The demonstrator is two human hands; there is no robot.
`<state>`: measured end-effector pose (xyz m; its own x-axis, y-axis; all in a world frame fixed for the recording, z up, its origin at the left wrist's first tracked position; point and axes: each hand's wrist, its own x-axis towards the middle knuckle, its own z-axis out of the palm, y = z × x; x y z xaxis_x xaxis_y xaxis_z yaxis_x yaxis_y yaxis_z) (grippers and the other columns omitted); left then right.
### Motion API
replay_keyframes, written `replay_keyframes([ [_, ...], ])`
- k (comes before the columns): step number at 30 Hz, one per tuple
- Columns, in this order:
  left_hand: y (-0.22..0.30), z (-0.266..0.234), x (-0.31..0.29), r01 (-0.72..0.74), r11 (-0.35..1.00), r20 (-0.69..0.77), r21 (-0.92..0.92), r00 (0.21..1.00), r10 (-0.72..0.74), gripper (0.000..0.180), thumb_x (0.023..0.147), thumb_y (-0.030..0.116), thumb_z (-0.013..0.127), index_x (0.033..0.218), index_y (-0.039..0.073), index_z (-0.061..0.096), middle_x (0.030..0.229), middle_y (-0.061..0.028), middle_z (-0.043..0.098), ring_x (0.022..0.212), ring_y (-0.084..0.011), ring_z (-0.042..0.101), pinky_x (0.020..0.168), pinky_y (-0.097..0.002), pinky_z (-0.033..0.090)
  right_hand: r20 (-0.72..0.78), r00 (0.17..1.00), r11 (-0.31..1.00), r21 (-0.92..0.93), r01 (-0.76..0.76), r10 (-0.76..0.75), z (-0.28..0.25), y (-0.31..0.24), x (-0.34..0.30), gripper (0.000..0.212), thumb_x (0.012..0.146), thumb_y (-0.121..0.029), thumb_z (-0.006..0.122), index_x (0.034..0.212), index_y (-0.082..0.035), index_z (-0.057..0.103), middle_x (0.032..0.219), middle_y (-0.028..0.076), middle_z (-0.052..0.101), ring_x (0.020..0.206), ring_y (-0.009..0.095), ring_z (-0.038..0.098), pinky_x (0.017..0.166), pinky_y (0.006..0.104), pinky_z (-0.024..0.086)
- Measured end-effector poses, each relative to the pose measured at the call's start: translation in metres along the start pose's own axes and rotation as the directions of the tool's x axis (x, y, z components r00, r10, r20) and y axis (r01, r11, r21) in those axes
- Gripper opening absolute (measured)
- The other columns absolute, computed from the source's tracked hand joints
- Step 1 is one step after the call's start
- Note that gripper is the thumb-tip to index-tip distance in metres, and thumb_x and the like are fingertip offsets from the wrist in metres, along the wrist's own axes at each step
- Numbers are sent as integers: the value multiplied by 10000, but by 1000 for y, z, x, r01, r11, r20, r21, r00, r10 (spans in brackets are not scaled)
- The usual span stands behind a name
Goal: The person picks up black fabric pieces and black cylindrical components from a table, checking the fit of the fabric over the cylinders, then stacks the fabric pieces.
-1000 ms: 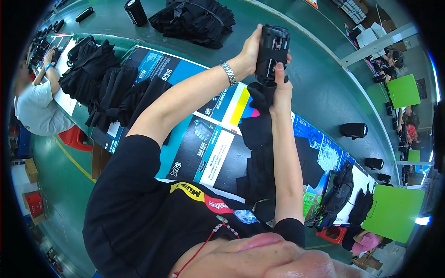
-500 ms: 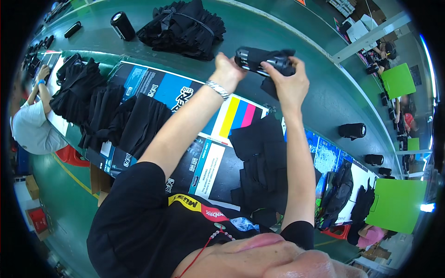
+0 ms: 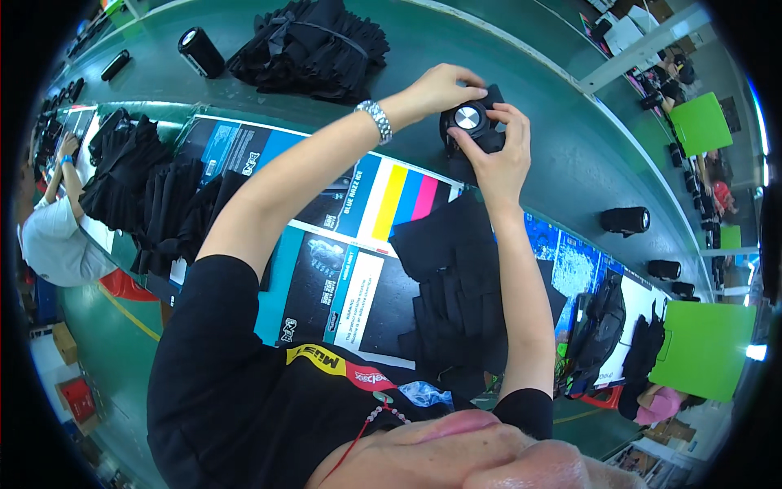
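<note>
A black cylindrical speaker (image 3: 467, 120) is tilted on end above the green worktable, its round silver-centred end facing me. My right hand (image 3: 503, 153) is closed round its near right side, with the thumb in front and the fingers over the rim. My left hand (image 3: 446, 88) reaches over from the left and pinches a piece of black cloth (image 3: 492, 96) at the speaker's far side. How far the cloth wraps the speaker is hidden by the hands. Below my right wrist lies a spread of flat black cloth pieces (image 3: 456, 285).
A tied bundle of black cloth (image 3: 314, 53) and a standing speaker (image 3: 200, 53) are at the far left. More cloth stacks (image 3: 130, 175) lie left on printed cardboard (image 3: 322, 277). Another speaker (image 3: 625, 220) lies to the right. A co-worker (image 3: 61, 232) sits at the left.
The speaker has turned from lying sideways to showing its round end towards me. My left hand has moved from its left end over to the cloth on the far side.
</note>
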<state>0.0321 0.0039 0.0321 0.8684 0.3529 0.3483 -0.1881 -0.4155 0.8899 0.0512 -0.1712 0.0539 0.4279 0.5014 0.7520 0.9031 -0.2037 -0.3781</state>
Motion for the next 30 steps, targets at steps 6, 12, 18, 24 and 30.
replay_keyframes([
  [6, 32, 2, 12, 75, 976, 131, 206, 986, -104, 311, 848, 291, 678, 930, -9, 689, 764, -71, 651, 653, -153, 563, 585, -293, 455, 32, 934, 920, 167, -355, 355, -18, 36, -18, 658, 674, -290, 833, 1168, -11, 500, 1137, 155, 602, 982, 296, 619, 858, 359, 472],
  [12, 87, 25, 3, -645, 679, 229, 351, 762, 605, 231, 843, 195, 652, 770, -21, 617, 755, -101, 563, 682, -266, 561, 598, -324, 443, 116, 863, 826, 252, -505, 492, -31, 50, -12, 602, 708, -371, 803, 1101, 35, 595, 1005, 180, 676, 968, 250, 651, 840, 336, 483],
  [18, 84, 29, -4, -509, 808, 199, 297, 861, 469, 182, 827, 156, 688, 816, -21, 650, 776, -85, 603, 649, -191, 571, 574, -286, 444, 163, 837, 825, 150, -545, 523, -36, 58, -20, 687, 682, -415, 810, 1149, 33, 578, 1046, 179, 662, 1000, 298, 638, 860, 359, 480],
  [24, 80, 15, -13, -352, 936, 33, 19, 936, 351, 226, 905, 251, 635, 1018, 62, 689, 931, 3, 652, 756, -62, 541, 643, -202, 428, 530, 684, 780, 67, -623, 501, -97, 76, -6, 620, 692, -430, 793, 1088, 24, 642, 995, 138, 661, 920, 215, 617, 840, 319, 468],
  [30, 40, 30, 17, 179, 727, -2, -663, 971, -241, 416, 953, 412, 520, 1102, 46, 650, 951, -25, 663, 767, -103, 583, 698, -238, 457, 207, 689, 671, 158, -724, 695, -72, 113, 12, 334, 786, -341, 719, 891, -25, 714, 814, 65, 691, 777, 146, 621, 737, 278, 472],
])
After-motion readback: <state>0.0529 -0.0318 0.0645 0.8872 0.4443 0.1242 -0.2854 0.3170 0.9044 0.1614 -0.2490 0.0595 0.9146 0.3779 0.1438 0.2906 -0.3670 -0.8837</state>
